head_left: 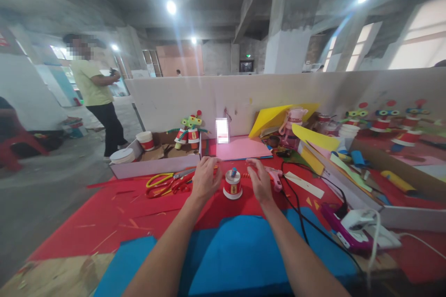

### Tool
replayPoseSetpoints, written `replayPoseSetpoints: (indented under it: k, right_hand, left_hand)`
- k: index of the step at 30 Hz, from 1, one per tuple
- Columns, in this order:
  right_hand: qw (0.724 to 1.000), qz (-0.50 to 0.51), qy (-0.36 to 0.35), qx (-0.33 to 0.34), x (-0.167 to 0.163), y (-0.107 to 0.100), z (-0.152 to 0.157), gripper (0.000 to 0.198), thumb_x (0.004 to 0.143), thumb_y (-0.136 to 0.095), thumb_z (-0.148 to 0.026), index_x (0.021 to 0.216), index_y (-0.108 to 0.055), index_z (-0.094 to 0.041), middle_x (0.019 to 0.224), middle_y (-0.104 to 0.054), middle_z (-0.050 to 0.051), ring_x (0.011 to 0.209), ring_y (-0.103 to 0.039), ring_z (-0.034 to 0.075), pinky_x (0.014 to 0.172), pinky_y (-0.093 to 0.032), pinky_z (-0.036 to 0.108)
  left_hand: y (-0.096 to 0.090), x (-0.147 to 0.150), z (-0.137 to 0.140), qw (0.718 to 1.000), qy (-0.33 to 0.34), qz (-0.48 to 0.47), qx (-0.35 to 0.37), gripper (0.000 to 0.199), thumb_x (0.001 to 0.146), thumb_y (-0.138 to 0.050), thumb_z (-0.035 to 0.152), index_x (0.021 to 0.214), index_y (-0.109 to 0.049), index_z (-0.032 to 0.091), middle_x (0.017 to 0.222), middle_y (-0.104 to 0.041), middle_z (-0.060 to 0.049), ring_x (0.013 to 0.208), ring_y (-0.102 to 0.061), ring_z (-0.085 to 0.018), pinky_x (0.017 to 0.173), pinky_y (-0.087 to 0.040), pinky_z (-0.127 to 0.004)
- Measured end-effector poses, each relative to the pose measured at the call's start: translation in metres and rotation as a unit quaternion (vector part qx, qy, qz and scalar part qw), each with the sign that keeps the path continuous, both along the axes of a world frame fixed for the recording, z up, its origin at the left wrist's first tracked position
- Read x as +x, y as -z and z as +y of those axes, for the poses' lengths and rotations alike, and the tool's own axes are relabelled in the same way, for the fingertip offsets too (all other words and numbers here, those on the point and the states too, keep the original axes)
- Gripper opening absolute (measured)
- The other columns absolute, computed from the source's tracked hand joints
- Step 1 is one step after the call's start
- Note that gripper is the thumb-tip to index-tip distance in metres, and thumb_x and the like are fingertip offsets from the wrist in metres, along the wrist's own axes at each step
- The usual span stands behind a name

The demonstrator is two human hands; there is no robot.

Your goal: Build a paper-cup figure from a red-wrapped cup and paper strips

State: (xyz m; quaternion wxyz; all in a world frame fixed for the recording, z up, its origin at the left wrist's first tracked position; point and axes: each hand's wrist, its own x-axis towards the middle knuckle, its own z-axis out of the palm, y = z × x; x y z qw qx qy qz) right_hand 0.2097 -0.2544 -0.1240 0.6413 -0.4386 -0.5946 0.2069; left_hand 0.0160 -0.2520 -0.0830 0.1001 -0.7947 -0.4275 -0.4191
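An upside-down red and white paper cup (232, 187) stands on the red-covered table, with a small blue piece (234, 171) on its top. An orange coiled strip (245, 175) sticks out from the cup's right side towards my right hand (260, 180). That hand hovers beside the cup, fingers curved and apart. My left hand (206, 177) is on the other side, likewise curved and apart from the cup, its fingertips partly hidden. A pink glue gun (276, 179) lies just right of my right hand. Yellow-handled scissors (159, 180) and red-handled scissors (158, 191) lie left of my left hand.
Finished cup figures (193, 135) stand in a cardboard box (156, 168) at the left. Blue sheets (240, 255) cover the near edge. A purple power strip (343, 227) with cables lies right, beside another box (348, 189). A person (92, 83) stands at the left.
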Motion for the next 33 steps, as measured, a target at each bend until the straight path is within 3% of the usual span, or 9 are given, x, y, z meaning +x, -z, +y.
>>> replayPoseSetpoints:
  k: [4,7,14,21,25,33]
  right_hand:
    - [0.994,0.030,0.102,-0.005,0.009,-0.004,0.002,0.030,0.089,-0.041,-0.038,0.099,-0.061,-0.018,0.101,-0.067,0.010,0.095,-0.060,0.024,0.087,-0.045,0.038]
    - [0.990,0.023,0.135,-0.011,0.012,-0.003,0.004,0.031,0.090,-0.042,-0.041,0.092,-0.062,-0.018,0.091,-0.069,0.009,0.084,-0.062,0.023,0.079,-0.047,0.036]
    - [0.993,-0.112,-0.007,0.028,-0.003,-0.001,0.000,0.018,0.088,-0.053,-0.035,0.093,-0.064,-0.022,0.097,-0.071,0.007,0.096,-0.063,0.024,0.090,-0.044,0.039]
    - [0.984,-0.170,-0.011,0.054,-0.012,0.002,-0.002,0.014,0.089,-0.053,-0.030,0.096,-0.064,-0.023,0.099,-0.071,0.004,0.098,-0.063,0.022,0.103,-0.034,0.044]
    - [0.980,-0.191,-0.012,0.062,-0.012,0.004,-0.001,0.016,0.089,-0.052,-0.030,0.100,-0.063,-0.025,0.102,-0.071,0.004,0.100,-0.061,0.022,0.105,-0.031,0.045]
    - [0.976,-0.209,0.000,0.059,-0.015,0.003,-0.003,0.013,0.086,-0.057,-0.029,0.096,-0.065,-0.025,0.101,-0.071,0.005,0.099,-0.062,0.024,0.105,-0.031,0.048]
  left_hand:
    - [0.006,-0.008,0.010,0.999,-0.033,-0.017,0.017,0.018,0.083,-0.047,0.009,0.095,-0.056,0.020,0.090,-0.065,-0.007,0.091,-0.055,-0.023,0.081,-0.045,-0.037]
    - [0.009,-0.014,0.016,0.998,-0.057,-0.030,0.018,0.019,0.081,-0.047,0.008,0.091,-0.057,0.020,0.084,-0.064,-0.006,0.086,-0.055,-0.023,0.078,-0.046,-0.036]
    - [0.014,-0.019,0.020,0.998,-0.044,-0.042,0.004,0.023,0.076,-0.047,0.004,0.085,-0.060,0.021,0.081,-0.065,-0.005,0.083,-0.056,-0.023,0.076,-0.046,-0.036]
    - [0.008,-0.009,0.010,0.996,0.089,0.006,-0.018,0.052,0.069,-0.042,-0.004,0.108,-0.065,0.022,0.101,-0.068,-0.005,0.097,-0.055,-0.022,0.086,-0.046,-0.038]
    - [0.007,-0.007,0.006,0.994,0.094,0.035,-0.042,0.058,0.069,-0.043,-0.003,0.113,-0.067,0.026,0.104,-0.068,-0.005,0.099,-0.053,-0.023,0.087,-0.046,-0.040]
    - [0.007,-0.004,0.004,0.993,0.079,0.068,-0.050,0.043,0.076,-0.047,0.001,0.104,-0.070,0.025,0.098,-0.069,-0.007,0.096,-0.054,-0.023,0.082,-0.046,-0.039]
